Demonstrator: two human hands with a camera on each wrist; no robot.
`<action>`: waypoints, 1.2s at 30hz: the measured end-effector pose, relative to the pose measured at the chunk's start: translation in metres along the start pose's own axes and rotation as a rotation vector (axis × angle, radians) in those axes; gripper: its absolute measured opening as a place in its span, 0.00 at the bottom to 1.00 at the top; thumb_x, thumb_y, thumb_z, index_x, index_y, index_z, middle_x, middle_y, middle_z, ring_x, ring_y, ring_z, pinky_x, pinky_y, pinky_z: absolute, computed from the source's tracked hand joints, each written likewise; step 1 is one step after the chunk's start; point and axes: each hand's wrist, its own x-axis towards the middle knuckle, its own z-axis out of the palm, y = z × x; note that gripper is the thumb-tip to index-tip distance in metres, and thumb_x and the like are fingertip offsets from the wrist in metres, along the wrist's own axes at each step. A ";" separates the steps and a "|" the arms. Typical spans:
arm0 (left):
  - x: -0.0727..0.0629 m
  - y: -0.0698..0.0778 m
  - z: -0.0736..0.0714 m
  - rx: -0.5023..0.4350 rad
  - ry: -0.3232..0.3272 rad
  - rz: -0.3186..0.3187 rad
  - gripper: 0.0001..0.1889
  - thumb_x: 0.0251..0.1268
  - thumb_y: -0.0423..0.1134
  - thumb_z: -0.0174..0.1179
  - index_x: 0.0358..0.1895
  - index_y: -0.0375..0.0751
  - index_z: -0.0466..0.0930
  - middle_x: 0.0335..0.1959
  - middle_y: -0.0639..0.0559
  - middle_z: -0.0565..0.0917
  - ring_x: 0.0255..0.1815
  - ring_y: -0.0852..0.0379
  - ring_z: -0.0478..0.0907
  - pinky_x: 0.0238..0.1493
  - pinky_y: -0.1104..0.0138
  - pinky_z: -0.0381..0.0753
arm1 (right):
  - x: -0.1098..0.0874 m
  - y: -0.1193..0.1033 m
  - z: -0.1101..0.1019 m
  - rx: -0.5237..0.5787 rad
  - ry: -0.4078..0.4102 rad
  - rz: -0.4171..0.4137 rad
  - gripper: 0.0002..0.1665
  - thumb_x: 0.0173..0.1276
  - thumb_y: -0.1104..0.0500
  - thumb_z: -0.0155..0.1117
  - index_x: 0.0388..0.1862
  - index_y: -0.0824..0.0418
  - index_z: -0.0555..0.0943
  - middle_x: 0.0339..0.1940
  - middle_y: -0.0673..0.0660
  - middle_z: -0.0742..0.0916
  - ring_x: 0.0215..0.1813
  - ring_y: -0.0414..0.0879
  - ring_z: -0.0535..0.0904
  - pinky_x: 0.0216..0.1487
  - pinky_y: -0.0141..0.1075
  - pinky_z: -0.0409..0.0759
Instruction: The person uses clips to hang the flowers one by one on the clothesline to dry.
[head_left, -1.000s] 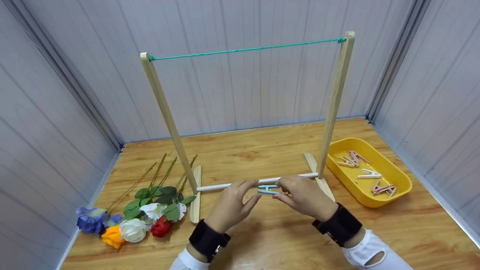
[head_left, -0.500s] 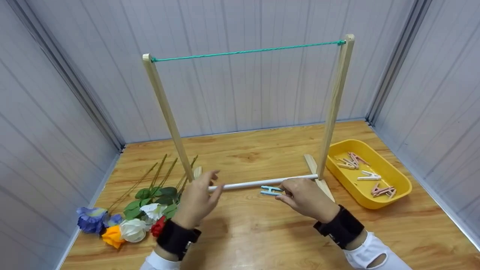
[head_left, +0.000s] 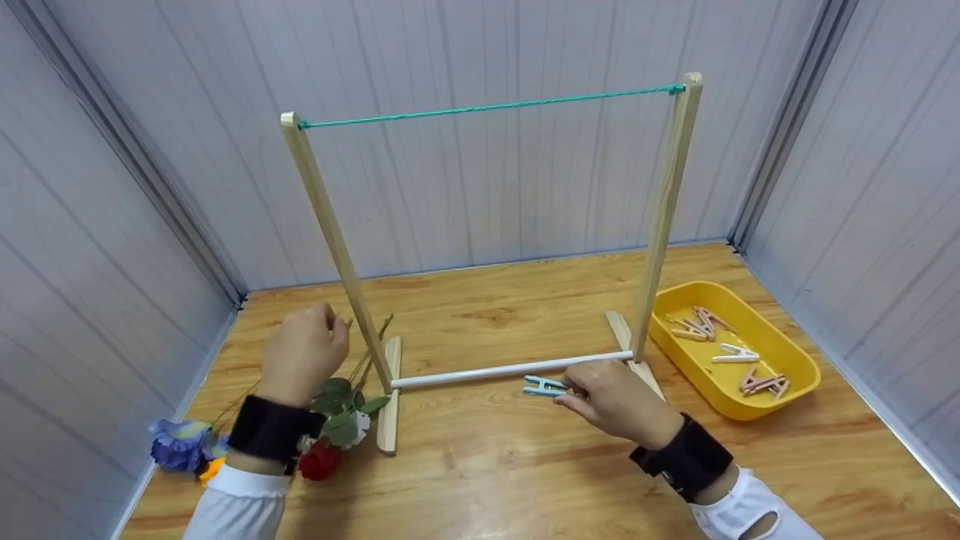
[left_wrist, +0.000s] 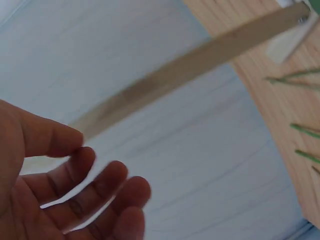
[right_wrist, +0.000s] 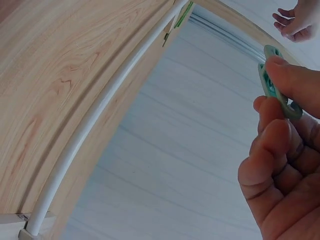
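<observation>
A light blue clothespin (head_left: 544, 385) is pinched between the thumb and fingers of my right hand (head_left: 619, 397), just in front of the white rod (head_left: 487, 372). The right wrist view shows the same clothespin (right_wrist: 272, 52) sticking out past the thumb. My left hand (head_left: 304, 356) hovers over the artificial flowers at the left, covering part of them. Its fingers (left_wrist: 107, 180) are loosely curled, with nothing between them. Beyond that hand lie a purple flower (head_left: 178, 444), an orange one (head_left: 212, 470) and a red rose (head_left: 319, 460).
A wooden frame has a left post (head_left: 330, 217), a right post (head_left: 670, 202) and a green cord (head_left: 487, 107) strung between their tops. On the right, a yellow tray (head_left: 739, 409) holds pink clothespins (head_left: 765, 384), a white clothespin (head_left: 735, 352) and others. Panel walls enclose the table.
My left hand has left the blue clothespin and moved left, past the left post, over the flowers. My right hand keeps hold of the clothespin in nearly the same place.
</observation>
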 end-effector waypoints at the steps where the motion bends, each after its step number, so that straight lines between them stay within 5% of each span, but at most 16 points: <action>1: 0.003 -0.003 -0.001 0.023 -0.016 -0.022 0.19 0.79 0.35 0.54 0.22 0.42 0.69 0.19 0.46 0.71 0.18 0.53 0.64 0.20 0.62 0.62 | 0.000 0.000 0.000 0.001 0.001 0.001 0.12 0.71 0.61 0.78 0.34 0.61 0.82 0.22 0.46 0.75 0.26 0.30 0.62 0.27 0.26 0.62; 4: 0.013 -0.013 0.004 0.083 -0.066 -0.083 0.19 0.77 0.34 0.51 0.21 0.44 0.64 0.18 0.52 0.61 0.19 0.53 0.59 0.20 0.61 0.59 | -0.001 -0.001 0.000 0.004 0.005 0.003 0.12 0.71 0.61 0.78 0.33 0.60 0.81 0.22 0.46 0.75 0.26 0.30 0.62 0.27 0.26 0.62; 7: 0.023 -0.025 0.015 0.118 -0.121 -0.110 0.17 0.75 0.34 0.52 0.22 0.41 0.68 0.19 0.49 0.65 0.19 0.51 0.63 0.21 0.60 0.62 | -0.001 -0.001 0.001 0.008 0.016 -0.002 0.12 0.70 0.61 0.79 0.32 0.60 0.82 0.22 0.47 0.76 0.26 0.30 0.63 0.27 0.26 0.63; 14: 0.038 -0.053 0.047 0.170 -0.370 -0.173 0.20 0.71 0.29 0.54 0.17 0.45 0.67 0.19 0.49 0.68 0.22 0.51 0.66 0.26 0.58 0.67 | -0.004 -0.001 0.004 -0.008 0.024 -0.024 0.11 0.69 0.61 0.79 0.32 0.61 0.83 0.22 0.47 0.79 0.26 0.30 0.65 0.27 0.25 0.65; 18: 0.039 -0.067 0.065 0.185 -0.444 -0.154 0.16 0.71 0.29 0.55 0.21 0.40 0.76 0.24 0.42 0.81 0.27 0.47 0.75 0.32 0.53 0.76 | -0.006 -0.001 0.004 0.000 0.010 -0.003 0.10 0.69 0.62 0.79 0.32 0.60 0.84 0.22 0.47 0.79 0.26 0.30 0.65 0.27 0.25 0.65; 22: 0.036 -0.075 0.078 0.179 -0.469 -0.145 0.12 0.72 0.28 0.55 0.30 0.32 0.84 0.29 0.35 0.86 0.28 0.45 0.77 0.32 0.52 0.78 | -0.007 -0.001 0.005 0.000 -0.004 0.013 0.10 0.69 0.62 0.79 0.32 0.60 0.84 0.22 0.47 0.79 0.26 0.30 0.65 0.27 0.25 0.65; 29: 0.027 -0.072 0.082 0.156 -0.499 -0.159 0.13 0.73 0.26 0.55 0.30 0.29 0.85 0.29 0.34 0.87 0.27 0.48 0.74 0.33 0.55 0.76 | -0.008 0.000 0.004 0.010 0.003 0.019 0.11 0.69 0.61 0.79 0.32 0.60 0.84 0.21 0.47 0.79 0.26 0.29 0.64 0.27 0.25 0.64; 36: 0.027 -0.079 0.096 0.162 -0.438 -0.096 0.11 0.72 0.24 0.56 0.32 0.25 0.87 0.35 0.28 0.89 0.33 0.38 0.86 0.36 0.49 0.86 | -0.007 0.000 0.004 0.013 0.005 0.017 0.10 0.69 0.62 0.80 0.31 0.60 0.84 0.21 0.47 0.79 0.26 0.29 0.64 0.27 0.25 0.64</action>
